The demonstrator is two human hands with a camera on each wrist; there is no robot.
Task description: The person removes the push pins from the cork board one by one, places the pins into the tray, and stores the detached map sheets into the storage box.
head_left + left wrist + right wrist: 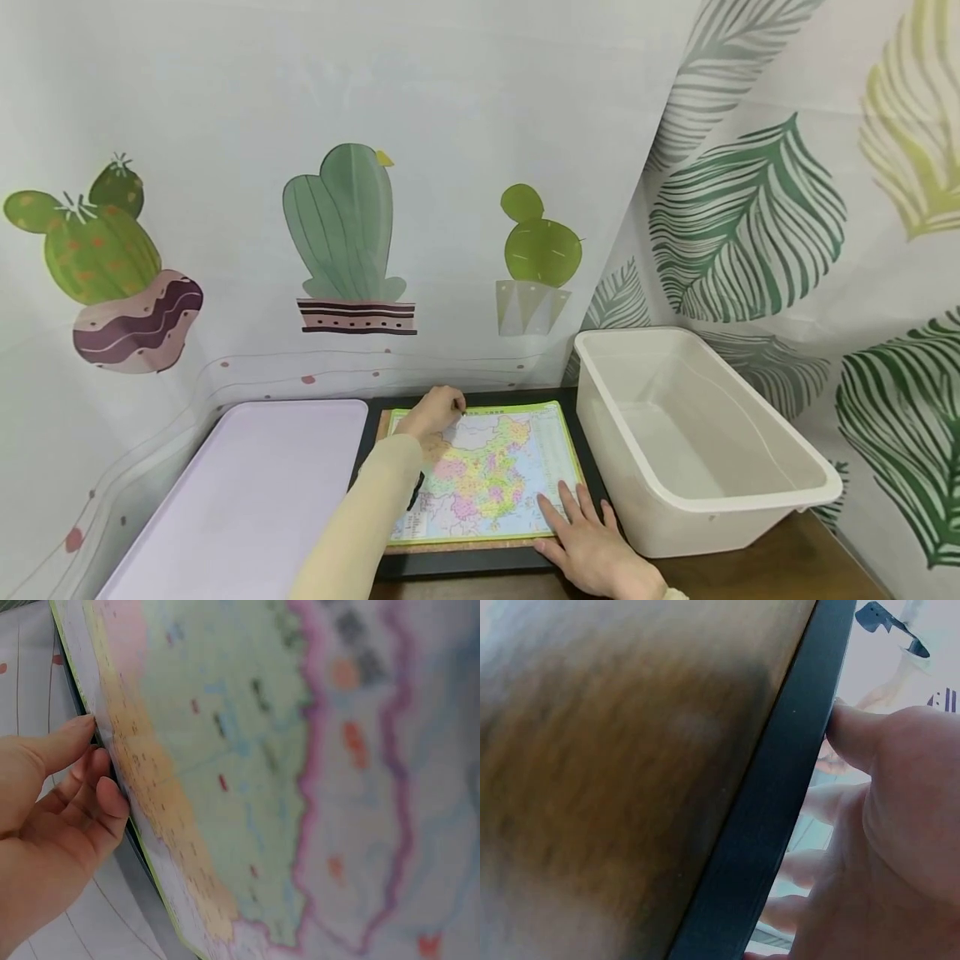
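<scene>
Black board [465, 562] under map [480, 479]; left hand [433, 412] at far edge, grasp unclear; right hand [588, 542] splayed at near-right corner.

Left hand [64, 802] at a green-edged map [225, 765]
Its thumb [64, 742] and curled fingers [112, 806] sit by the border at nine o'clock; blurred print fills three; a thin-lined white backdrop [75, 922] shows at seven.

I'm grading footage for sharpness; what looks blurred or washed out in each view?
Head: map readable in outline, its small print too fine to read; left wrist: map blurs towards the right, left hand clearer; right wrist: brown surface badly blurred, bright background pale beyond right hand.
</scene>
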